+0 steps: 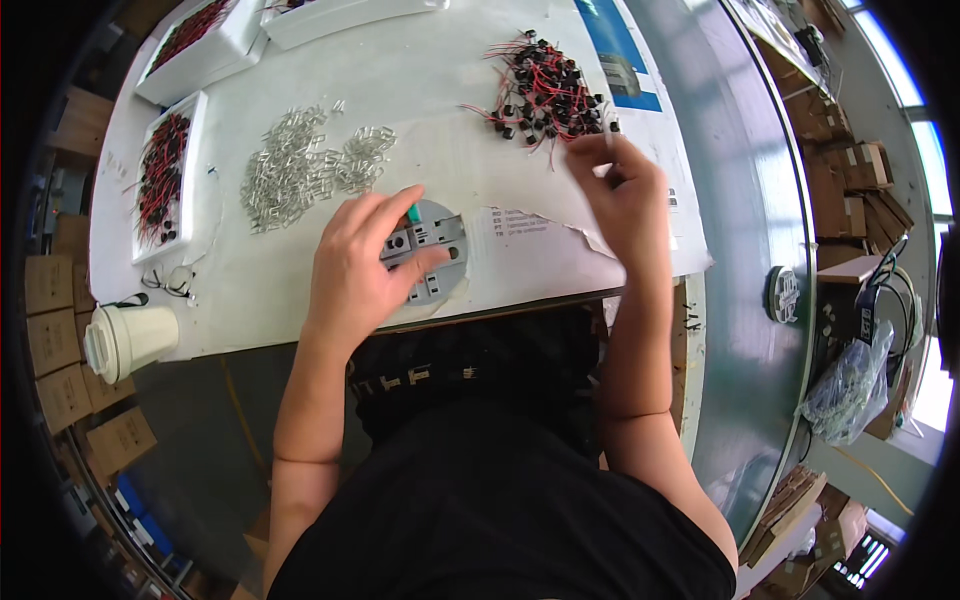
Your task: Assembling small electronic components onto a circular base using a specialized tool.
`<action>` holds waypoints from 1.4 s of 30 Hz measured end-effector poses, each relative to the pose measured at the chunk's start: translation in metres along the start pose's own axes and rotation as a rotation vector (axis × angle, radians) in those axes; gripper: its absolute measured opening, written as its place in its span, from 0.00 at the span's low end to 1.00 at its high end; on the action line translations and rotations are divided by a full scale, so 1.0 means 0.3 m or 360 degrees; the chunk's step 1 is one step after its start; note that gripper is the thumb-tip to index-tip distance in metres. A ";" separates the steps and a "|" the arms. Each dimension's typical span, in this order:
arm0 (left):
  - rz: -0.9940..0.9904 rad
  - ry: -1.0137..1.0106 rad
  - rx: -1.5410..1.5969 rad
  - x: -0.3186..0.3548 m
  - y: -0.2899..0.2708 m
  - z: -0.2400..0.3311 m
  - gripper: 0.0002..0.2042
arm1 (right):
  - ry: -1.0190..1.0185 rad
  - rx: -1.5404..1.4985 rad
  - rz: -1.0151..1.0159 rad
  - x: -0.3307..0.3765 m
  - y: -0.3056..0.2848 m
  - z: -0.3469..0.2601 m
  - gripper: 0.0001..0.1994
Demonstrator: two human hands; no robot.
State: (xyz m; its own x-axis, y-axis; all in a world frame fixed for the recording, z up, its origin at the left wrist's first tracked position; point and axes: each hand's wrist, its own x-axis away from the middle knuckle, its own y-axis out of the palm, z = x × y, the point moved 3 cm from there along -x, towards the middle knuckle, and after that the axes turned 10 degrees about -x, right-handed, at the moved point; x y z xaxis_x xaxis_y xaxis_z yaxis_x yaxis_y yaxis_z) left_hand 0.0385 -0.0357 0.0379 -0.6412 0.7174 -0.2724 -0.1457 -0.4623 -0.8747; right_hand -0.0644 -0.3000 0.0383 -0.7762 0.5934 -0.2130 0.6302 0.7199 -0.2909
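A round grey fixture (437,290) with slots and small raised blocks rests near the table's front edge. Over its left side lies my left hand (365,255), thumb and fingers apart, the fingertips beside a small green piece (413,213) on the fixture. My right hand (625,190) hangs by the near right edge of a heap of small black parts with red wires (550,85). Motion smears its curled fingers, so whether they hold anything cannot be made out. Many small clear plastic pieces (290,170) lie in a loose pile beyond my left hand.
White foam trays (195,130) of red-wired parts stand at the left and far left. A lidded cream cup (135,340) and a pair of glasses (170,282) are at the near left. A blue printed sheet (635,75) lies far right. Cardboard boxes (50,285) are stacked beyond the table.
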 end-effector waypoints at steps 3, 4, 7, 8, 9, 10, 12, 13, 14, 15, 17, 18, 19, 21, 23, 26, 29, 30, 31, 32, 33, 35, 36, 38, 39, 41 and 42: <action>0.0236 0.0106 0.0020 0.055 0.028 0.027 0.36 | -0.0087 0.0597 0.0089 -0.053 -0.119 0.061 0.10; 0.0237 0.0109 0.0031 0.058 0.039 0.027 0.36 | -0.0134 0.0885 0.0116 -0.058 -0.136 0.069 0.10; 0.0163 0.0084 0.0139 0.051 0.075 0.018 0.45 | -0.0010 0.0871 0.0086 -0.034 -0.138 0.089 0.12; 0.0174 0.0075 0.0147 0.050 0.078 0.016 0.45 | 0.0052 0.0858 0.0069 -0.027 -0.138 0.093 0.12; 0.0177 0.0078 0.0158 0.048 0.078 0.017 0.44 | 0.0042 0.0867 0.0059 -0.017 -0.140 0.089 0.12; 0.0179 0.0080 0.0169 0.047 0.079 0.019 0.44 | 0.0039 0.0822 0.0098 -0.003 -0.149 0.084 0.12; 0.0177 0.0090 0.0188 0.048 0.080 0.017 0.44 | 0.0047 0.0729 0.0193 0.026 -0.161 0.078 0.12; 0.0158 0.0069 0.0198 0.048 0.083 0.015 0.44 | 0.0045 0.0736 0.0193 0.023 -0.154 0.081 0.12; 0.0139 0.0048 0.0208 0.048 0.086 0.013 0.45 | 0.0038 0.0774 0.0193 0.012 -0.140 0.085 0.12; 0.0119 0.0029 0.0218 0.048 0.089 0.012 0.45 | 0.0030 0.0813 0.0195 0.000 -0.126 0.089 0.12; 0.0131 0.0033 0.0212 0.051 0.088 0.011 0.45 | 0.0012 0.0857 0.0185 -0.006 -0.125 0.087 0.12; 0.0138 0.0040 0.0199 0.053 0.086 0.011 0.44 | 0.0001 0.0789 0.0231 0.000 -0.143 0.083 0.11; 0.0146 0.0047 0.0187 0.056 0.084 0.010 0.44 | -0.0011 0.0721 0.0275 0.007 -0.162 0.076 0.11; 0.0155 0.0043 0.0184 0.059 0.081 0.009 0.44 | -0.0037 0.0658 0.0308 0.014 -0.172 0.050 0.11; 0.0150 0.0047 0.0164 0.060 0.079 0.010 0.45 | -0.0058 0.0573 0.0445 0.015 -0.179 -0.006 0.10; 0.0331 0.0117 0.0031 0.050 0.023 0.039 0.41 | -0.0057 0.0371 0.0376 0.045 -0.146 -0.093 0.09; 0.0451 0.0213 0.0064 0.039 -0.072 0.087 0.35 | -0.0006 0.0039 0.0102 0.117 -0.049 -0.184 0.08; 0.0492 0.0295 0.0180 0.033 -0.108 0.106 0.32 | -0.0056 0.0060 -0.0101 0.143 -0.011 -0.221 0.10; 0.0536 0.0385 0.0298 0.028 -0.127 0.117 0.28 | -0.0111 0.0082 -0.0297 0.160 0.023 -0.241 0.13; 0.0537 0.0367 0.0286 0.024 -0.132 0.114 0.28 | -0.0111 0.0071 -0.0316 0.171 0.048 -0.245 0.13; 0.0565 0.0396 0.0273 0.020 -0.138 0.110 0.24 | -0.0146 -0.0046 -0.0352 0.182 0.073 -0.251 0.12; 0.0617 0.0460 0.0251 0.023 -0.149 0.102 0.15 | -0.0213 -0.0279 -0.0414 0.197 0.111 -0.260 0.11; 0.0617 0.0451 0.0246 0.027 -0.153 0.100 0.15 | -0.0212 -0.0284 -0.0423 0.199 0.121 -0.253 0.11; 0.0591 0.0405 0.0321 0.034 -0.157 0.093 0.13 | -0.0297 -0.0362 -0.0469 0.206 0.138 -0.230 0.12; 0.0577 0.0383 0.0361 0.037 -0.156 0.088 0.12 | -0.0339 -0.0399 -0.0489 0.210 0.146 -0.226 0.12; 0.0511 0.0356 0.0456 0.042 -0.146 0.077 0.11 | -0.0280 -0.0474 -0.0525 0.224 0.159 -0.226 0.12; 0.0445 0.0334 0.0550 0.043 -0.138 0.069 0.10 | -0.0224 -0.0549 -0.0557 0.233 0.165 -0.225 0.12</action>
State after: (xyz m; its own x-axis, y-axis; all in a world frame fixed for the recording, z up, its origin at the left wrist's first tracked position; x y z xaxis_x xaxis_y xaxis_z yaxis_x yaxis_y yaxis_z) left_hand 0.0205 -0.0182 0.0789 -0.5312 0.6140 -0.5838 -0.2537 -0.7727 -0.5819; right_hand -0.0862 -0.1985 0.0721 -0.9221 0.2584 -0.2880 0.2833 0.9579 -0.0475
